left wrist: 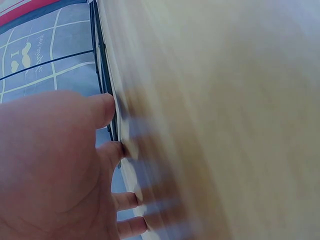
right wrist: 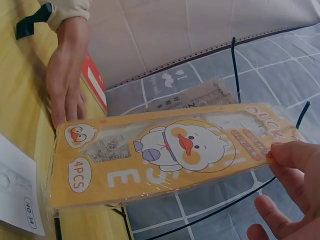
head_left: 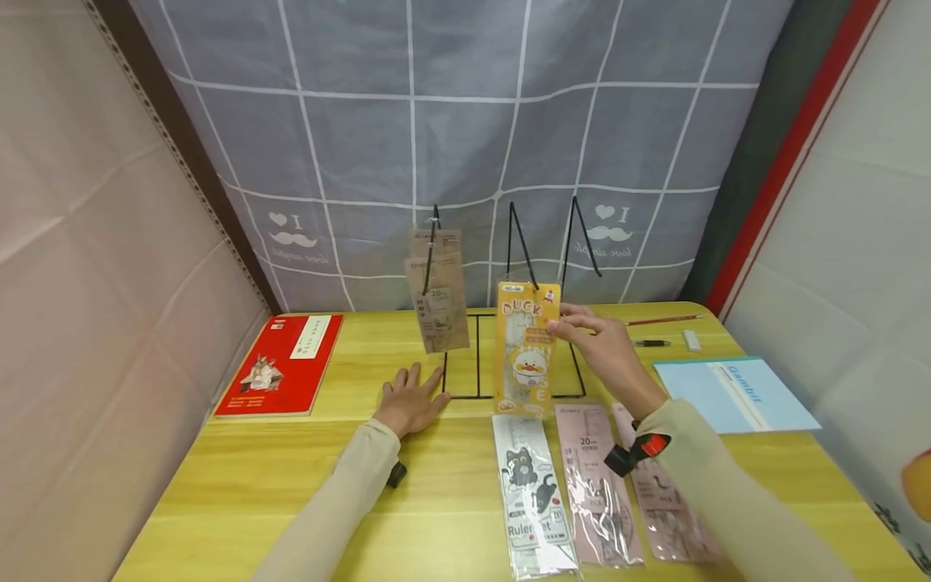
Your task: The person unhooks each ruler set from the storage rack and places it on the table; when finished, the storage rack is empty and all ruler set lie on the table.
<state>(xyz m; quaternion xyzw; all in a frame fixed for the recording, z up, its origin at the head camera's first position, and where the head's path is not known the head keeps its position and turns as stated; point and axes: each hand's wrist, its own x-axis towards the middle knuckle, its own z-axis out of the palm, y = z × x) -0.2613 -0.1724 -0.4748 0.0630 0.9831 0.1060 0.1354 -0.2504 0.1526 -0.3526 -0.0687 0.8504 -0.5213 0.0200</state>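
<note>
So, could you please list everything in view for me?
Duck pack: one, yellow, tip of the middle hook
Hanging packs: at least two, pinkish-tan, left hook
Cat pack: one, white, table front
Flat packs: two, pink, right of cat pack
Rack: one, black, table back
Book: one, red, left
Notebook: one, light blue, right
Pencil: one, red, back right
Pen: one, black, near the pencil
Eraser: one, white, beside the pen
Table: one, yellow, under the rack
Back curtain: one, white-gridded grey, back
Side curtains: two, pale, both sides
Sleeves: two, beige, both arms
Wrist straps: two, mostly black, wrists
Hands: two, bare, left hand at rack's base, right hand pinching duck pack
</note>
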